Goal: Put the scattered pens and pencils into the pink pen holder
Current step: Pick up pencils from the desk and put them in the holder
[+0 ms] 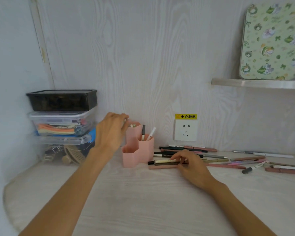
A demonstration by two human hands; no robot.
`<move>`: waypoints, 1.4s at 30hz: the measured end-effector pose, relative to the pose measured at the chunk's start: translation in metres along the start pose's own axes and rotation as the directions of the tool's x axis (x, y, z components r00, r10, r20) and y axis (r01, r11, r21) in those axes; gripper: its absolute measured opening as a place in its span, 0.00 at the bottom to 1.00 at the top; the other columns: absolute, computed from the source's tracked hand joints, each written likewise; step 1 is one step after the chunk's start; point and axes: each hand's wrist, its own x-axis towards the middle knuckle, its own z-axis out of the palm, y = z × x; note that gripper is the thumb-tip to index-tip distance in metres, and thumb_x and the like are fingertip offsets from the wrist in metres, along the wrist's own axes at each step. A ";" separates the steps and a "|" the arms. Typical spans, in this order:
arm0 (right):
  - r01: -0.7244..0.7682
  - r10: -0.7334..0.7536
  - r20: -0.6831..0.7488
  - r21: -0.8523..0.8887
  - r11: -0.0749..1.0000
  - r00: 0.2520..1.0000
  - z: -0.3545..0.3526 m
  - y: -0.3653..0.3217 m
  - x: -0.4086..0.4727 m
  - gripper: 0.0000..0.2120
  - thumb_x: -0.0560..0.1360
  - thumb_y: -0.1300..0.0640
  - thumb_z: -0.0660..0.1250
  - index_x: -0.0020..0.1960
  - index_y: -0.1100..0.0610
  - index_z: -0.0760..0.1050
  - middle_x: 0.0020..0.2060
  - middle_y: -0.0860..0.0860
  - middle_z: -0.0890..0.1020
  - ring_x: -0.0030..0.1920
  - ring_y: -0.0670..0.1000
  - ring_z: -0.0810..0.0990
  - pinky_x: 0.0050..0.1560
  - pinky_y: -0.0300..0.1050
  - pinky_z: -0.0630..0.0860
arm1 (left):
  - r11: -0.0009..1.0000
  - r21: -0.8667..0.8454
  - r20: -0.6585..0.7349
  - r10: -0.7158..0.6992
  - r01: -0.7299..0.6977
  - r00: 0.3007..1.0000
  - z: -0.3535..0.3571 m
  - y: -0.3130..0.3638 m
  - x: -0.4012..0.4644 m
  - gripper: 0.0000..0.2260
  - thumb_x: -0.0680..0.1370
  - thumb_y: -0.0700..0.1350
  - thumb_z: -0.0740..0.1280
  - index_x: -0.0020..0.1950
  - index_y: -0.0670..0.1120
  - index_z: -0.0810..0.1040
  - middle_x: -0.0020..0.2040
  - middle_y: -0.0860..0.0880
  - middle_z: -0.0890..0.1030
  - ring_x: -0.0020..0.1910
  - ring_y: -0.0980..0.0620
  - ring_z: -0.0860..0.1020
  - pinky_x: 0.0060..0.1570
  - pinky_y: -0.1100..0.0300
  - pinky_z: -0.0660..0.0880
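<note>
The pink pen holder (134, 150), made of three hexagonal cells, stands against the back wall. Its tall rear cell holds a few pen tips and its right cell holds two pens (146, 133). My left hand (111, 132) hovers at the rear cell's rim, fingers curled together; whether they still pinch a pen is unclear. My right hand (189, 164) rests on the desk just right of the holder, fingers closed around a small bundle of pens (163, 163), cream, black and brown. Several more scattered pens and pencils (228, 159) lie along the wall to the right.
Stacked plastic storage boxes (63, 120), black on top, fill the back left corner. A wall socket (186, 132) with a yellow warning label sits behind the pens. A shelf (257, 83) at upper right carries a green patterned tin (269, 41).
</note>
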 end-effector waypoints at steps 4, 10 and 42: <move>-0.039 0.043 -0.170 0.027 0.999 0.984 -0.007 0.002 0.006 0.16 0.71 0.68 0.62 0.41 0.46 0.77 0.39 0.47 0.80 0.42 0.46 0.77 0.43 0.43 0.75 | 0.989 -0.065 -0.102 0.128 -0.135 0.987 0.009 0.025 -0.029 0.13 0.76 0.47 0.67 0.60 0.48 0.77 0.60 0.48 0.78 0.59 0.46 0.74 0.53 0.51 0.73; -0.153 0.197 -0.320 0.158 0.976 0.927 -0.018 0.009 0.009 0.13 0.73 0.66 0.63 0.40 0.49 0.78 0.40 0.46 0.83 0.39 0.43 0.77 0.38 0.36 0.72 | 0.921 -0.290 0.262 0.338 -0.260 0.904 0.030 0.052 -0.074 0.11 0.75 0.59 0.65 0.50 0.54 0.79 0.47 0.58 0.79 0.48 0.59 0.74 0.44 0.61 0.75; 0.083 -0.072 0.064 -0.184 0.979 0.995 0.028 -0.010 0.007 0.04 0.72 0.49 0.68 0.46 0.47 0.78 0.44 0.43 0.74 0.50 0.46 0.70 0.53 0.41 0.68 | 0.600 -0.800 -0.401 -0.504 -0.024 0.764 0.002 0.019 -0.062 0.12 0.78 0.50 0.63 0.55 0.44 0.78 0.49 0.48 0.80 0.45 0.63 0.76 0.42 0.74 0.71</move>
